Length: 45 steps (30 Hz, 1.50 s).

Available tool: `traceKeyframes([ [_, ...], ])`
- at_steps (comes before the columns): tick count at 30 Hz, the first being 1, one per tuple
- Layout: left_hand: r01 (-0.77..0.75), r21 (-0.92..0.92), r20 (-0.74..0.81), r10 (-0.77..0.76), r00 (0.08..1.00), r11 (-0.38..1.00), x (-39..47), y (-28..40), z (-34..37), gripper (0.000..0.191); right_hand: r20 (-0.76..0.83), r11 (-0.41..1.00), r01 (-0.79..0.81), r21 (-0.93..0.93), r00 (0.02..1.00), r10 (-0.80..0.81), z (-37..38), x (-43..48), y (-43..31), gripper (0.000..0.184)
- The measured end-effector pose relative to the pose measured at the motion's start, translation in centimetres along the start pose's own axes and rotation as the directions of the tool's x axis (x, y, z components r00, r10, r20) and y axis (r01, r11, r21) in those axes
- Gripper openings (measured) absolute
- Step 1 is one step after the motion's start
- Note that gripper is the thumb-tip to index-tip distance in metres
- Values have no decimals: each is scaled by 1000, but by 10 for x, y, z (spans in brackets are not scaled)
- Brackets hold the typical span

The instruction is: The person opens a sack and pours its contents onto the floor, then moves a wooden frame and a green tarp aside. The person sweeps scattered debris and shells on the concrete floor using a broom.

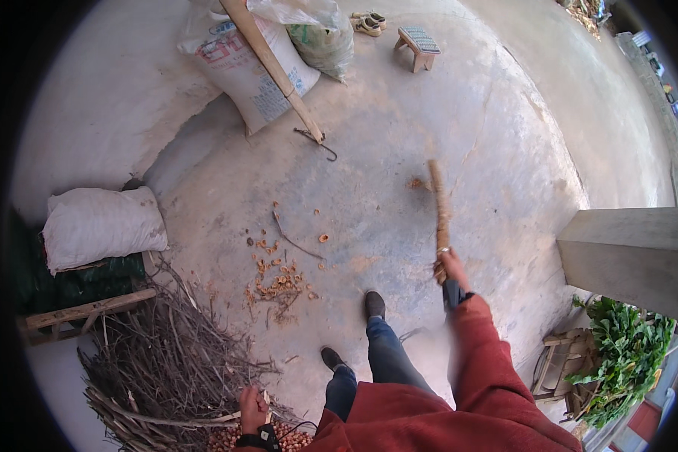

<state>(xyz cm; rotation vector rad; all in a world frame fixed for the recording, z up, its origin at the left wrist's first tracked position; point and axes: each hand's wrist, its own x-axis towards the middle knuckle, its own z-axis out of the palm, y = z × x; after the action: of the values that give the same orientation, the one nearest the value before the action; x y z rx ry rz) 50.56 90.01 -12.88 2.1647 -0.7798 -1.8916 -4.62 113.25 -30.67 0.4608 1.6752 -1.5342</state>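
My right hand (451, 268) grips a thick, rough wooden stick (442, 209) near its lower end. The stick points away from me over the concrete floor, slightly blurred. My left hand (253, 405) hangs low with curled fingers, over the edge of a heap of thin dry branches (175, 361). Pale pieces of wood (268, 404) show right beside it, and whether the fingers hold one is unclear. Small round reddish-brown things (294, 438) lie beneath that hand. Broken brown shells (282, 285) are scattered on the floor ahead of my feet.
A stuffed white sack (106, 226) lies at left. Ahead, a wooden beam (265, 56) with a metal hook (330, 155) crosses a printed sack (254, 79). Shoes (367, 24) and a low stool (418, 45) stand beyond. A concrete pillar (627, 246) and leafy greens (627, 350) are at right.
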Motion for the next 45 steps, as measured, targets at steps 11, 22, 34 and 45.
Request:
traceKeyframes([
  [11, 3, -51, -113, -9, 994, 999, -27, -11, 10, 10, 61, 971, 40, -236, 998, -27, 50, 38, 58, 27],
  [22, -62, -140, -69, 53, 996, 988, -42, -9, 20, 11, 488, 777, -80, -624, 737, 468, 109, -74, 23, 63],
  [34, -62, -387, -117, 17, 993, 920, -17, -67, -54, 14, 519, 716, 267, -645, 841, 154, 225, -61, 18, 61],
  [45, -73, -668, -167, -54, 985, 740, 1, -110, -197, 13, 571, 577, 357, -735, 784, 243, 362, -155, 71, 63],
])
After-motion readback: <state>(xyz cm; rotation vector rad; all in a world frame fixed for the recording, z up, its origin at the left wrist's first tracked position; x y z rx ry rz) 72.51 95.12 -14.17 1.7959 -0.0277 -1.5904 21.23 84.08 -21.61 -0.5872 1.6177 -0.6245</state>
